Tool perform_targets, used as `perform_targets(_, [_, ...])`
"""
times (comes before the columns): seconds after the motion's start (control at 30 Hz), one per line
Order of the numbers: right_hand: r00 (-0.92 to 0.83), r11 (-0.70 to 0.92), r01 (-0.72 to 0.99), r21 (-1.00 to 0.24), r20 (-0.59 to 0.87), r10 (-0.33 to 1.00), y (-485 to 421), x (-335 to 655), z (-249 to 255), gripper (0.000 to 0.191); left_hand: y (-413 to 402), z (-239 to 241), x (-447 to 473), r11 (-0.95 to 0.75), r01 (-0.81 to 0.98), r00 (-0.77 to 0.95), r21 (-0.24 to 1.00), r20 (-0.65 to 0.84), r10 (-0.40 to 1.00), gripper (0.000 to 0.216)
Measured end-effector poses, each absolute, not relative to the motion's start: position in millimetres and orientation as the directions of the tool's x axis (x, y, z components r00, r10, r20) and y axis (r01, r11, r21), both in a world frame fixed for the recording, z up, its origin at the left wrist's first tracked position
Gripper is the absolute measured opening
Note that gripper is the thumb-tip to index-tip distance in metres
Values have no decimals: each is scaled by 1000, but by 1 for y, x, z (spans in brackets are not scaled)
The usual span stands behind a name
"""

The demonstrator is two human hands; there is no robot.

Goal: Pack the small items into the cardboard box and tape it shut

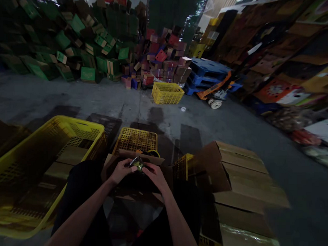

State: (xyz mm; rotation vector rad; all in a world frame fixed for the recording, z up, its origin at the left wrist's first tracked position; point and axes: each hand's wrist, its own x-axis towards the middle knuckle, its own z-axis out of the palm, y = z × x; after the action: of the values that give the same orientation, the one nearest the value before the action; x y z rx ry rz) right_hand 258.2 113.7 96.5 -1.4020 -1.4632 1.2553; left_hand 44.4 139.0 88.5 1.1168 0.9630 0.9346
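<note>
1. Your left hand (123, 172) and right hand (155, 175) – both partly closed – pinch a small, shiny packet (138, 164), likely plastic-wrapped, above the open box (157, 160).
2. Yellow crates (167, 95) stand on grey floor (103, 98); green boxes (88, 74) heap behind.

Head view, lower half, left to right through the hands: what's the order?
Large yellow crate → left hand → shiny-wrapped green item → right hand → stack of brown cardboard.

Over the open cardboard box (108, 164), the left hand (123, 171) and right hand (155, 173) hold a plastic-wrapped green item (138, 164); left of the box stands a large yellow crate (82, 123).
</note>
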Motion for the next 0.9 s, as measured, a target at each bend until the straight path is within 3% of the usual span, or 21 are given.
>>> perform_targets(0.23, [-202, -116, 231, -966, -164, 965, 110, 259, 107, 41, 138, 89, 43, 146, -125, 329, 981, -98, 939, 37])
perform_targets(0.47, [-152, -81, 190, -978, -111, 982, 111, 260, 106, 56, 136, 89, 44, 229, -138, 336, 963, -172, 926, 48])
perform_targets(0.7, [-159, -38, 270, -962, -84, 984, 113, 261, 103, 53, 138, 80, 41, 276, -181, 380, 944, -192, 905, 60])
perform_targets(0.9, [-193, -69, 225, -972, -114, 975, 112, 262, 102, 43, 139, 80, 43, 254, -193, 353, 948, -174, 919, 68])
